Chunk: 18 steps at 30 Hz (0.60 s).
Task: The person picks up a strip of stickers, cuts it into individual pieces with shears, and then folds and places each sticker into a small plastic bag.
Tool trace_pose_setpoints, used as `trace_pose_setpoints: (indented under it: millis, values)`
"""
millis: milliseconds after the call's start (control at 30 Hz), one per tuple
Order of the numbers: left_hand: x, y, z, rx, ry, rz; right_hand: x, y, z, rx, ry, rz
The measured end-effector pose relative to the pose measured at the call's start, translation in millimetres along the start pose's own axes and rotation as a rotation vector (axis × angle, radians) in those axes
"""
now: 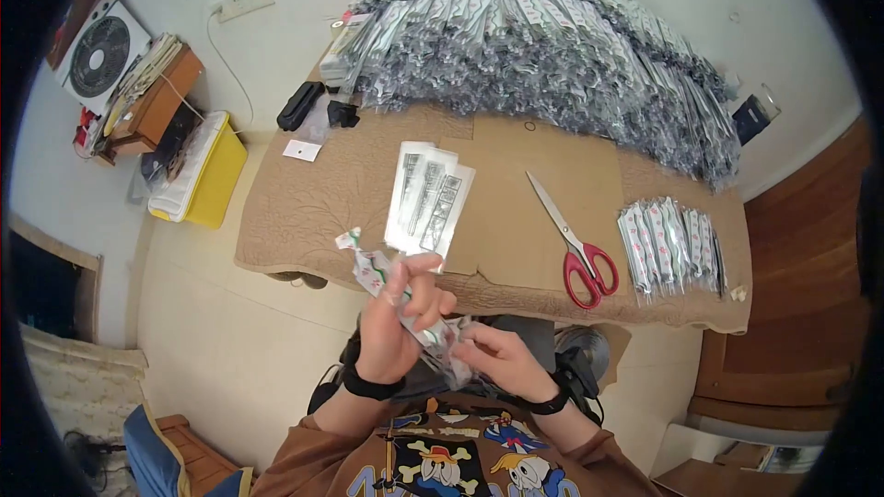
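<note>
A bundle of clear plastic packets (372, 271) with green and pink print lies slantwise across my left hand (398, 320), whose fingers are curled round it. At the bundle's lower end, my right hand (502, 361) pinches the crinkled plastic. Just beyond my hands, several flat white packets with dark print (425, 198) are fanned out on the table. Scissors with red handles (575, 253) lie to the right on a cardboard sheet (502, 212). Farther right is a row of printed packets (670, 248) in clear plastic.
A large heap of plastic-wrapped packets (525, 46) fills the back of the cloth-covered table (276, 193). A black case (300, 106) and a small white card (301, 150) lie at the left. A yellow bin (221, 175) and a fan (99, 57) stand beyond.
</note>
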<state>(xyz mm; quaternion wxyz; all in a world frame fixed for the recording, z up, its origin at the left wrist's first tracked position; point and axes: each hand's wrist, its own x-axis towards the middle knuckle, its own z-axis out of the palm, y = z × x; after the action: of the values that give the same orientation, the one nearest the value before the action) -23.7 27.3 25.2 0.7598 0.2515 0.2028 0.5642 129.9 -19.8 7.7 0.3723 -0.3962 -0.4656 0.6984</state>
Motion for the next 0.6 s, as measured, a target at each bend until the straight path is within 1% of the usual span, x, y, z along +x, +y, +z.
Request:
trace_pose_setpoints:
  millis: [100,133,233,267,367,400,500,533,600]
  values:
    - [0,12,-10,0.049,0.040,0.013,4,18,-12,-0.348,-0.019,-0.075]
    - [1,13,-15,0.052,0.044,0.016,5,19,-12,-0.346,-0.023,-0.076]
    - [7,14,-30,0.025,0.266,0.089,8,19,-12,-0.623,-0.127,-0.294]
    - [9,21,-32,0.027,0.267,0.089,8,21,-11,-0.621,-0.128,-0.295]
    - [14,48,-34,0.060,0.304,0.246,5,28,-7,-0.660,-0.022,-0.254]
    - [12,47,-31,0.059,0.308,0.249,7,29,-2,-0.661,-0.027,-0.254]
    - [4,38,-21,0.144,0.249,0.015,20,25,18,-0.734,0.166,-0.617]
    - [0,35,-18,0.147,0.247,0.014,20,19,15,-0.733,0.169,-0.619]
    - [-8,25,-13,0.250,0.202,-0.152,14,-9,0,-0.529,0.259,-0.509]
